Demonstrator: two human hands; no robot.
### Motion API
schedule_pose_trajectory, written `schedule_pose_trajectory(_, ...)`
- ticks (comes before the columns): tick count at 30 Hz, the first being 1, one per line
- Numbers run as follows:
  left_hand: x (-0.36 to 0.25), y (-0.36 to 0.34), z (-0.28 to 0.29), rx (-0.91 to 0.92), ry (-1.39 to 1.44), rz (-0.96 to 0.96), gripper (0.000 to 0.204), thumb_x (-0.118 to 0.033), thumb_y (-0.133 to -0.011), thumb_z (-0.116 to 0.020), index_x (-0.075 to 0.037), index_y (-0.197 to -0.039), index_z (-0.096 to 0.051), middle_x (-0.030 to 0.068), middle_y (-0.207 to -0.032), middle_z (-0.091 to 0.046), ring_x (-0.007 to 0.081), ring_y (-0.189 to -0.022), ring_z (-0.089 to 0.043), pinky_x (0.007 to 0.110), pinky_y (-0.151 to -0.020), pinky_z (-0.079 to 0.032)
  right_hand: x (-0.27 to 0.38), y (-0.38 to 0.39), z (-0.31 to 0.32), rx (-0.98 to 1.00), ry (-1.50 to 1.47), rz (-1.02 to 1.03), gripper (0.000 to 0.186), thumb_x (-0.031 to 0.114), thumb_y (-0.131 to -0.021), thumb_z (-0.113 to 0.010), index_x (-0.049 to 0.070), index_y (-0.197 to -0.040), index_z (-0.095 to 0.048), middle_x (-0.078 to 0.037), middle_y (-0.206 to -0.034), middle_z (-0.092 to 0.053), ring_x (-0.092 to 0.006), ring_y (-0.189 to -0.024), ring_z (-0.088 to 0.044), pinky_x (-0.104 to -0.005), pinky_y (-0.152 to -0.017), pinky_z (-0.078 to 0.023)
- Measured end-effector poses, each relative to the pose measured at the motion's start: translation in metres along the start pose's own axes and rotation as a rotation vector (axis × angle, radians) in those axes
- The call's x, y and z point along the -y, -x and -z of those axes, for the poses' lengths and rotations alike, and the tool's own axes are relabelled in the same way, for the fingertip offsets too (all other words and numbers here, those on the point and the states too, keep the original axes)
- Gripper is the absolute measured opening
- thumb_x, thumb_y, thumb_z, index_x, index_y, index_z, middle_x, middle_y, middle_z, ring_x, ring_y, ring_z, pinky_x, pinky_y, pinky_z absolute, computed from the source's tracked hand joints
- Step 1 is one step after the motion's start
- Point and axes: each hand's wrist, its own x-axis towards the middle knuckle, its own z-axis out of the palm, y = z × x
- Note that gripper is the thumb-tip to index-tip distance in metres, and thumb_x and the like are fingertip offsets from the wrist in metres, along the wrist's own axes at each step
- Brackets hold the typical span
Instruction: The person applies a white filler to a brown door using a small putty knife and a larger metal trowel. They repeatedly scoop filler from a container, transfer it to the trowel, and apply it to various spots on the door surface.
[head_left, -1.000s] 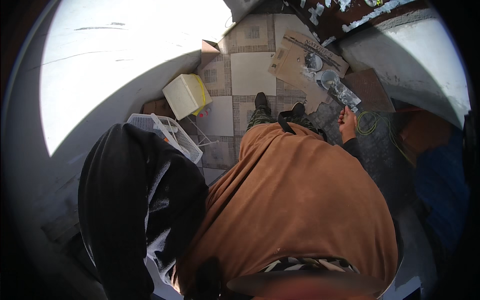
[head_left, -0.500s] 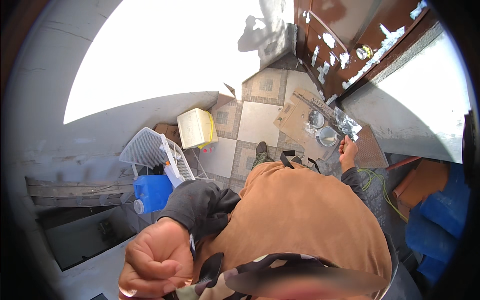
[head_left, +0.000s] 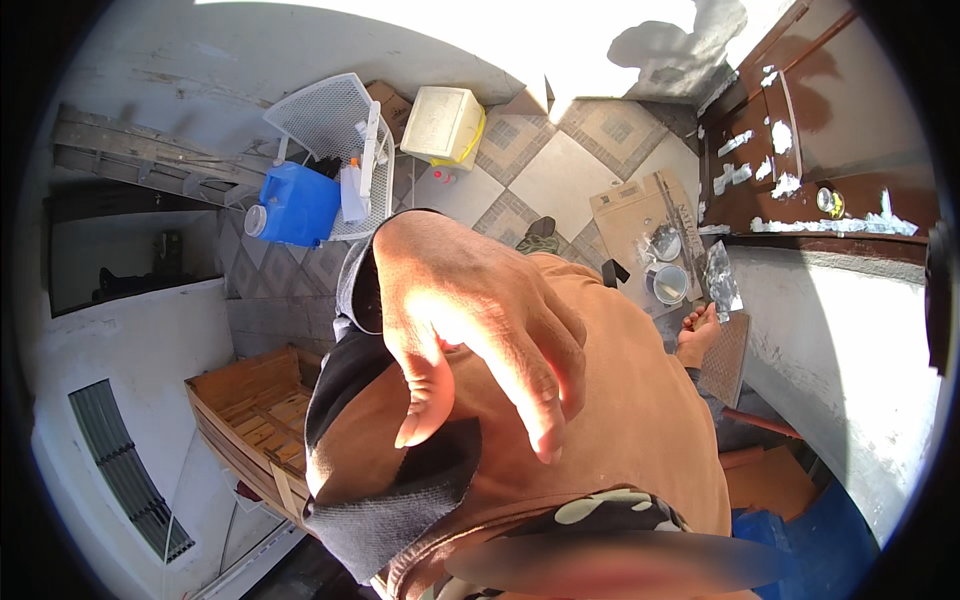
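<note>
My left hand (head_left: pixel 480 320) hangs in front of my chest with its fingers bent and spread, holding nothing. My right hand (head_left: pixel 697 332), down at my right side, is closed round the handle of a wide putty knife (head_left: pixel 722 280); its broad, shiny blade points away from me. Just left of that blade stands an open round tin (head_left: pixel 667 283) with pale stuff inside. A smeared round lid (head_left: pixel 664 243) lies beyond the tin. Under them is a flattened cardboard box (head_left: pixel 620 212). The brown door (head_left: pixel 800 150) at the far right bears white filler patches and a round knob (head_left: pixel 830 202).
A white mesh chair (head_left: pixel 325 115) holds a blue jug (head_left: pixel 300 203) at the left. Beyond it stands a pale tub (head_left: pixel 440 125) with a yellow handle. A wooden crate (head_left: pixel 240 390) is at the near left. Blue material (head_left: pixel 820 530) lies at the near right.
My left hand has risen from the lower left to before my chest, and its curled fingers have spread. The view has turned. My right hand still holds the putty knife near the tin.
</note>
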Motion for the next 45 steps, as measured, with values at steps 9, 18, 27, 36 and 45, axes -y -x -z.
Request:
schedule_pose_trajectory(9, -0.091, -0.012, 0.011, -0.273, -0.465, -0.246, 0.008, -0.019, -0.088, -0.068, -0.011, -0.087, -0.071, 0.0084, -0.089, -0.061, 0.0169, -0.076, -0.058, 0.022, -0.055, -0.044, 0.017, -0.001, -0.009, -0.009, 0.06, 0.054, 0.019, 0.025, -0.093, -0.067, 0.009, -0.089, -0.057, -0.001, -0.073, -0.057, -0.0133, -0.056, -0.051, -0.0274, -0.047, -0.037)
schedule_pose_trajectory(18, -0.045, -0.045, 0.02, -0.827, -0.601, -0.037, 0.025, -0.022, -0.083, -0.073, 0.0, -0.096, -0.071, 0.0129, -0.091, -0.065, 0.0185, -0.074, -0.055, 0.029, -0.065, -0.045, 0.012, -0.003, -0.024, -0.035, 0.031, 0.133, 0.022, 0.024, -0.091, -0.068, 0.008, -0.083, -0.056, -0.003, -0.069, -0.056, -0.012, -0.051, -0.051, -0.0252, -0.041, -0.037)
schedule_pose_trajectory(27, -0.017, -0.143, -0.054, -0.789, 0.76, -0.401, 0.041, -0.038, -0.092, -0.062, 0.003, -0.097, -0.069, 0.0216, -0.109, -0.065, 0.0304, -0.096, -0.064, 0.042, -0.084, -0.051, 0.013, 0.035, -0.033, -0.074, 0.026, 0.118, 0.018, 0.019, -0.089, -0.068, 0.006, -0.085, -0.057, -0.003, -0.064, -0.055, -0.0139, -0.047, -0.049, -0.0276, -0.039, -0.034)
schedule_pose_trajectory(36, -0.011, -0.182, -0.071, -0.617, 1.049, -0.511, 0.042, -0.041, -0.096, -0.057, 0.001, -0.095, -0.065, 0.021, -0.106, -0.063, 0.0308, -0.094, -0.065, 0.043, -0.081, -0.053, 0.01, 0.046, -0.027, -0.144, -0.014, 0.141, 0.019, 0.017, -0.09, -0.068, 0.007, -0.089, -0.051, -0.004, -0.066, -0.055, -0.0131, -0.045, -0.047, -0.0282, -0.039, -0.034)
schedule_pose_trajectory(45, 0.012, -0.156, -0.006, -0.524, 1.096, -0.568, 0.036, -0.038, -0.099, -0.054, -0.004, -0.091, -0.062, 0.0158, -0.092, -0.06, 0.0256, -0.08, -0.063, 0.038, -0.068, -0.053, 0.009, 0.033, -0.045, -0.171, -0.014, 0.163, 0.022, 0.018, -0.089, -0.068, 0.004, -0.091, -0.051, -0.005, -0.064, -0.056, -0.0137, -0.044, -0.048, -0.0294, -0.038, -0.033)
